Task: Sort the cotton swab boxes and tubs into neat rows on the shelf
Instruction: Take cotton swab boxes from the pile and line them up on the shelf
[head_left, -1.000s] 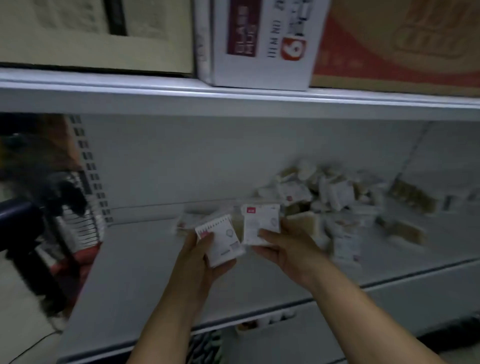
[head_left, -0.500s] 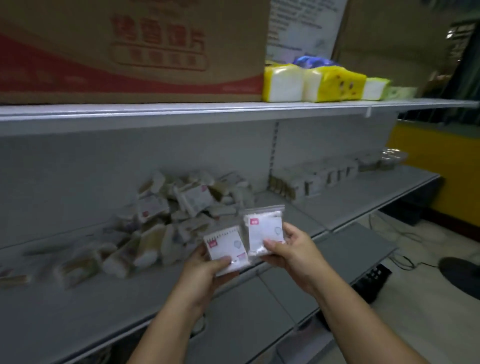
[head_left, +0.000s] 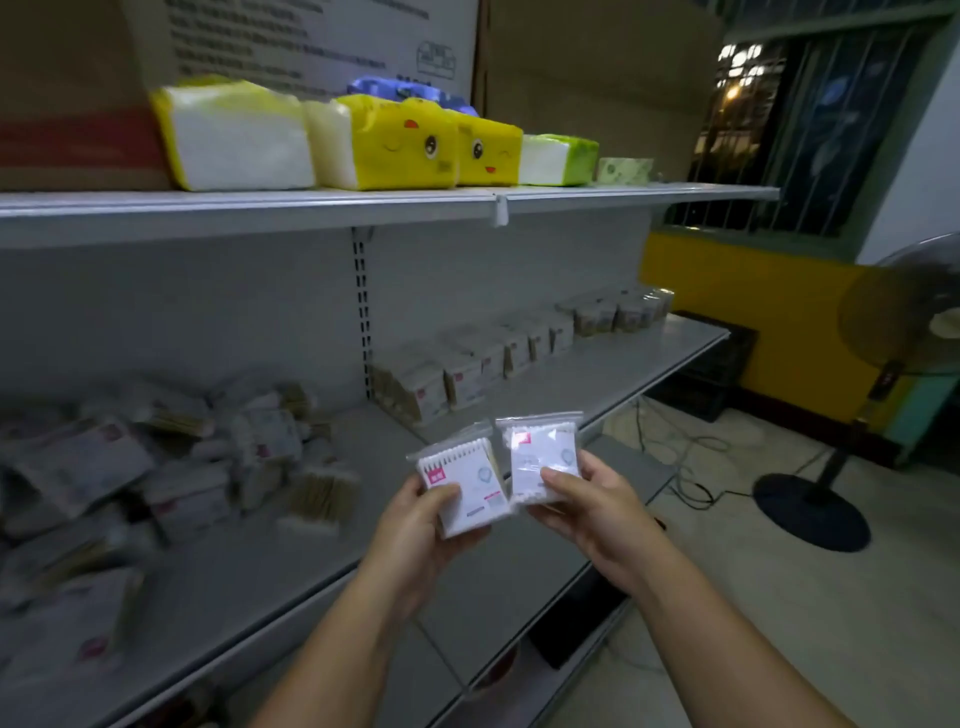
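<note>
We count two swab packs (head_left: 465, 488), one per hand: left hand (head_left: 415, 530), right hand (head_left: 597, 512). Five tissue packs (head_left: 395, 143) up front on top shelf. One fan (head_left: 904, 312).

Single head-worn wide-angle camera. Faces forward, slightly down, obliquely along middle shelf (head_left: 623, 358) toward its right end. Nearest lens, low centre: left hand (head_left: 415, 525) gripping left packet (head_left: 472, 478), right hand (head_left: 597, 514) gripping right packet (head_left: 535, 447). Window (head_left: 810, 119) far upper right.
</note>
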